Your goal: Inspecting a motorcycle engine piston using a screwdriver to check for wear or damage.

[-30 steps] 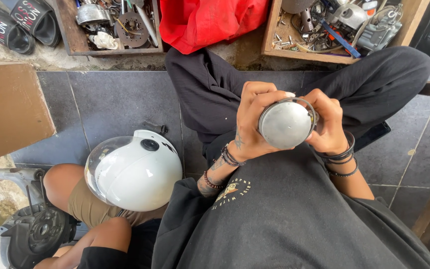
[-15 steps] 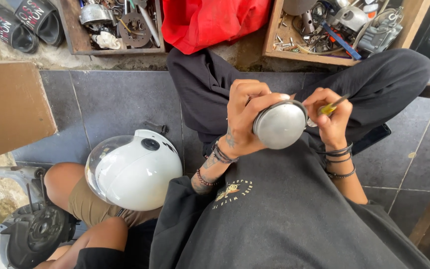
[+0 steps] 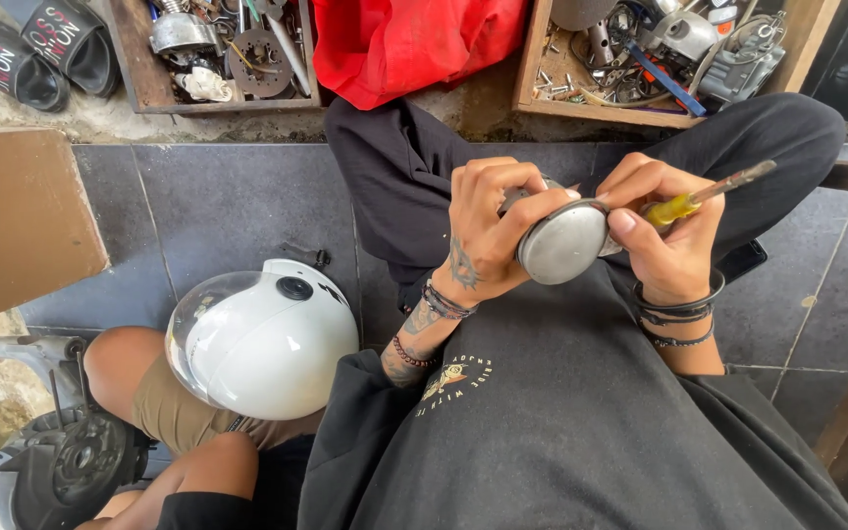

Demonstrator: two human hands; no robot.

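My left hand (image 3: 488, 231) grips a round chrome headlamp housing (image 3: 561, 240) above my lap, fingers wrapped over its top and back. My right hand (image 3: 664, 236) holds a yellow-handled screwdriver (image 3: 704, 196), and its thumb presses against the housing's right rim. The screwdriver's shaft points up and to the right, away from the housing. Both wrists wear dark bracelets. I sit cross-legged in black trousers and a black shirt.
A white helmet (image 3: 262, 339) rests on another person's bare knee at lower left. Two wooden trays of metal parts (image 3: 223, 49) (image 3: 660, 54) and a red cloth (image 3: 414, 39) lie ahead. A brown board (image 3: 17, 216) and an engine part (image 3: 71, 456) sit at left.
The housing has tilted and shifted slightly right. My right hand, earlier cupped on the housing's rim, now holds a yellow screwdriver pointing up-right.
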